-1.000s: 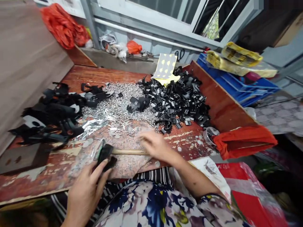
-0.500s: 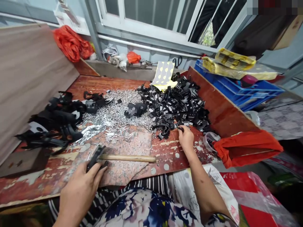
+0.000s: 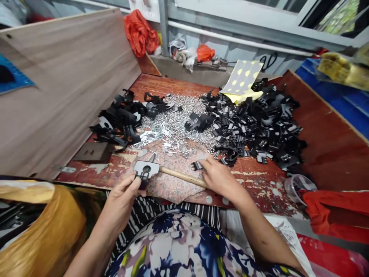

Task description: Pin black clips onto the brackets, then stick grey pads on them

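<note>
My left hand [image 3: 123, 194] is closed on a black plastic part [image 3: 141, 167] with a flat grey face, a round hole and hinge-like tabs, tilted up toward me. Between the fingers of my right hand [image 3: 217, 176] is a small black plastic clip piece [image 3: 197, 166]. A hammer [image 3: 181, 176] lies between the hands; its wooden handle reaches from behind the left part to my right hand, and its head is mostly hidden. Under it is a speckled stone slab [image 3: 173, 190]. Loose metal pins [image 3: 157, 137] lie just beyond, before a spread of tiny shiny metal pieces [image 3: 187, 104].
Larger black parts [image 3: 115, 119] are heaped at left, smaller ones [image 3: 259, 127] at right under a yellow-dotted sheet [image 3: 243, 77]. A brown block [image 3: 93, 152] sits near the left board [image 3: 86, 65]. A clear plastic cup [image 3: 296, 186] stands at the right edge.
My right hand has come from the right pile to the slab, bringing the small clip piece. My left hand has turned its part so the grey face shows. The view has swung left.
</note>
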A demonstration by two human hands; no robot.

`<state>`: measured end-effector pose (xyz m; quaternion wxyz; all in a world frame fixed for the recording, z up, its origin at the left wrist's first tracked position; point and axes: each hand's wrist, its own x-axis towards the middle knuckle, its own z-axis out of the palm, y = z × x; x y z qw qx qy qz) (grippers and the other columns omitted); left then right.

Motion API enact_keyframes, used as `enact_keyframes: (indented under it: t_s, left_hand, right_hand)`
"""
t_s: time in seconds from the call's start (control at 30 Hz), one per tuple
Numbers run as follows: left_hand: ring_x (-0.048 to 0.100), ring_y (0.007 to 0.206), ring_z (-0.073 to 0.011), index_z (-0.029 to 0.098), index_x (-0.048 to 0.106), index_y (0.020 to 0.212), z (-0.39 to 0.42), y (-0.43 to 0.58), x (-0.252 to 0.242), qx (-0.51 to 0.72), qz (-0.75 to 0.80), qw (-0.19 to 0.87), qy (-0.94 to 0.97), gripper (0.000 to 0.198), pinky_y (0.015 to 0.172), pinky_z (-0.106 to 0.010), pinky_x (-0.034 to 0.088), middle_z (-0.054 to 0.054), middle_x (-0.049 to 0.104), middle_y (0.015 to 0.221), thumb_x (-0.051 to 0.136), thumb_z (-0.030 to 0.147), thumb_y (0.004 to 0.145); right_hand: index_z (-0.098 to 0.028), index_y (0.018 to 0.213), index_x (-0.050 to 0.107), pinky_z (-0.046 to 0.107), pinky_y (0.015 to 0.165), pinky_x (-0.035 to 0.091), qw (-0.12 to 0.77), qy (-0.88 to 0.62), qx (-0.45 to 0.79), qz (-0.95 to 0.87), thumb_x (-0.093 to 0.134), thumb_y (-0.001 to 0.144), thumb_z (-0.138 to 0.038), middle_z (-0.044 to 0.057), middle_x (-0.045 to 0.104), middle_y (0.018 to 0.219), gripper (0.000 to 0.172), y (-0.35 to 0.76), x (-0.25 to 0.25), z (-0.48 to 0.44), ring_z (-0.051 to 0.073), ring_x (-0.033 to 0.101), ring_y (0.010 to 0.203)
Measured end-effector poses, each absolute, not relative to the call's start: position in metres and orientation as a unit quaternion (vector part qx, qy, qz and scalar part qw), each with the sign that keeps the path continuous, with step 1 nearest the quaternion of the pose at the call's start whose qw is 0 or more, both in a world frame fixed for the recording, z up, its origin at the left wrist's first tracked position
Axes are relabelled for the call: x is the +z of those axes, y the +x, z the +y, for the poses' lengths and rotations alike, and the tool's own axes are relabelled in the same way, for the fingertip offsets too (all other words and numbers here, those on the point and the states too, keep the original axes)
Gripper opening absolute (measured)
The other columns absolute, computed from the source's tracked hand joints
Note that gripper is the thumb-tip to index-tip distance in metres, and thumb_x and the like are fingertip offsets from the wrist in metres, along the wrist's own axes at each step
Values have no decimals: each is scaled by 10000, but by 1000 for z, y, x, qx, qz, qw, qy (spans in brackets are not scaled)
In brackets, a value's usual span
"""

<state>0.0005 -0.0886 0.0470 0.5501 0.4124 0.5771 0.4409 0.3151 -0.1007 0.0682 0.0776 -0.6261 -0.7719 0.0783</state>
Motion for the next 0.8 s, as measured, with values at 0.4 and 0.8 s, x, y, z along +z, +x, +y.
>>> enact_keyframes:
  t_s: [0.4, 0.8]
  left_hand:
    - [582, 973, -229, 184, 703, 619, -94, 22, 60, 338, 516, 617, 489, 405, 621, -240, 516, -92, 606, 1133, 786, 541, 792]
    - [664, 612, -140, 157, 804, 857, -95, 62, 67, 366, 384, 773, 349, 334, 631, -268, 588, -46, 703, 792, 886, 460, 743]
  right_hand:
    - [-182, 1163, 745, 383, 805, 531, 168, -609, 45, -774, 489, 931, -57, 92, 663, 932, 367, 304, 57, -90, 235, 612, 886]
    - [-336, 1100, 800, 627, 1180, 355, 438, -515, 131, -726, 547, 951, -139, -11, 715, 795, 354, 235, 69, -112, 200, 655, 834]
